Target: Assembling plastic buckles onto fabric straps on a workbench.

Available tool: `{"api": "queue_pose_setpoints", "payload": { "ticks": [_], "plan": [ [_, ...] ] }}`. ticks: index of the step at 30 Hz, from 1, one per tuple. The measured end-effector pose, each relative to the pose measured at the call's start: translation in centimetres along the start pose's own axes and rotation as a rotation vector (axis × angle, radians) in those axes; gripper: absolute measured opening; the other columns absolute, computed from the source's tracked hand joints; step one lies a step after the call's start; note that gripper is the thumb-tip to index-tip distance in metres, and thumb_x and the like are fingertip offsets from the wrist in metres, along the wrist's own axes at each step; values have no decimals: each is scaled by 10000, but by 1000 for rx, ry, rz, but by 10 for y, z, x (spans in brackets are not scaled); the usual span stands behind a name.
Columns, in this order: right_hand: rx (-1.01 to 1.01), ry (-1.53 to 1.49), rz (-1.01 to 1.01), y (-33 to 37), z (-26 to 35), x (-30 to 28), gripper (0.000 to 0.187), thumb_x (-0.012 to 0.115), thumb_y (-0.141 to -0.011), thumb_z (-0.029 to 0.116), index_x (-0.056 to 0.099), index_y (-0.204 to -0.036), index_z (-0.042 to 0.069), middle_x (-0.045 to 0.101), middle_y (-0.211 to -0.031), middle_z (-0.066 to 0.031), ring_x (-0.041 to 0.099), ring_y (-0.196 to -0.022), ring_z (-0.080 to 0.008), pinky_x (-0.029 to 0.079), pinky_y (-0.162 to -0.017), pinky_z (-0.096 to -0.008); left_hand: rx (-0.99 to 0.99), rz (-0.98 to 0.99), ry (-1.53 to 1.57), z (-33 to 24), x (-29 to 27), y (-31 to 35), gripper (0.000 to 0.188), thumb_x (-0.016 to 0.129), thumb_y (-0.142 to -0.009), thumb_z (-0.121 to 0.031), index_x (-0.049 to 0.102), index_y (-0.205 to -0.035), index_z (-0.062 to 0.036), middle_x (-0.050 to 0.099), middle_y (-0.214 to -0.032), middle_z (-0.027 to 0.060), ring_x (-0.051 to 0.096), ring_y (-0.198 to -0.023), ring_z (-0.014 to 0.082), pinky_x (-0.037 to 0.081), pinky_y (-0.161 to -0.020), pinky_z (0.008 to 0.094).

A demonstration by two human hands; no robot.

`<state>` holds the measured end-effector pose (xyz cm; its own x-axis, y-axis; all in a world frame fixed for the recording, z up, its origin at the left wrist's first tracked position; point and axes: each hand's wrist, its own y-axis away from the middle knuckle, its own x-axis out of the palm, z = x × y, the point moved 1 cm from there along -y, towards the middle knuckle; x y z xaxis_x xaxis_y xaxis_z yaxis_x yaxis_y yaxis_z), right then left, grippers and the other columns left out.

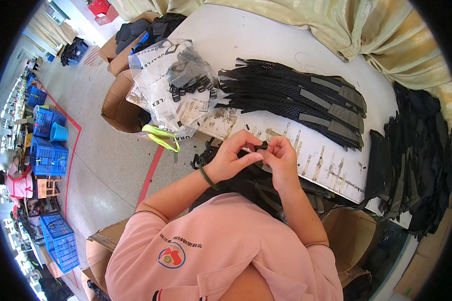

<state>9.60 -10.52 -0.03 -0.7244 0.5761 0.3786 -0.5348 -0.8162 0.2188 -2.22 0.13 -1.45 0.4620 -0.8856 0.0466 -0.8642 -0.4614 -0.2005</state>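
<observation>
Above the near edge of the white table, my left hand and my right hand meet, fingertips pinched around a small black piece. Fingers cover much of it, so I cannot tell its exact kind. Below my hands, black fabric with straps hangs at my lap, partly behind my arms. Just beyond my left hand lies a clear plastic bag with black plastic buckles on or in it. A stack of black mesh strap panels with grey patches lies farther back.
At the right, a heap of black fabric pieces covers the table's end. Open cardboard boxes stand at the left and near my right elbow. A gold curtain borders the back. Blue crates line the floor far left.
</observation>
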Motion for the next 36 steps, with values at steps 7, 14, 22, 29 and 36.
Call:
{"api": "queue_pose_setpoints", "payload": {
  "ticks": [7, 14, 22, 29, 36],
  "plan": [
    [-72, -28, -32, 4, 2, 4, 215, 633, -808, -19, 479, -940, 54, 497, -716, 27, 487, -657, -55, 428, -591, -186, 169, -19, -215, -6, 2, -5, 298, 715, -750, -52, 575, -1013, -44, 534, -953, 78, 549, -854, 195, 470, -749, 292],
    [37, 301, 151, -8, 16, -15, 125, 579, -891, 136, 611, -939, 25, 579, -780, 20, 505, -669, -46, 420, -592, -192, 188, 135, -287, -7, -2, -8, 252, 654, -775, 47, 578, -990, -60, 546, -920, 37, 534, -857, 143, 438, -739, 255],
    [-278, 801, 26, -56, 24, -61, 108, 625, -821, 113, 626, -896, 35, 612, -803, -42, 555, -707, -143, 450, -651, -273, -352, -24, 357, -9, -28, 38, 229, 647, -823, -21, 510, -1004, -48, 542, -904, 7, 539, -688, 84, 462, -599, 208],
    [-705, 1948, -362, -121, 49, -154, 319, 546, -765, 35, 545, -1079, 89, 570, -1000, -85, 538, -960, -261, 414, -831, -395, -271, -235, -1024, -2, -91, 82, 358, 695, -796, -175, 504, -1072, -49, 517, -982, 110, 549, -895, 218, 481, -686, 278],
    [-642, 2109, -191, -129, 46, -168, 358, 493, -805, 41, 497, -1161, 69, 555, -957, -90, 533, -963, -258, 397, -868, -383, -273, -171, -602, -7, -55, 43, 263, 690, -801, -166, 577, -1011, -57, 541, -811, 36, 499, -680, 115, 417, -568, 240]
  ]
}}
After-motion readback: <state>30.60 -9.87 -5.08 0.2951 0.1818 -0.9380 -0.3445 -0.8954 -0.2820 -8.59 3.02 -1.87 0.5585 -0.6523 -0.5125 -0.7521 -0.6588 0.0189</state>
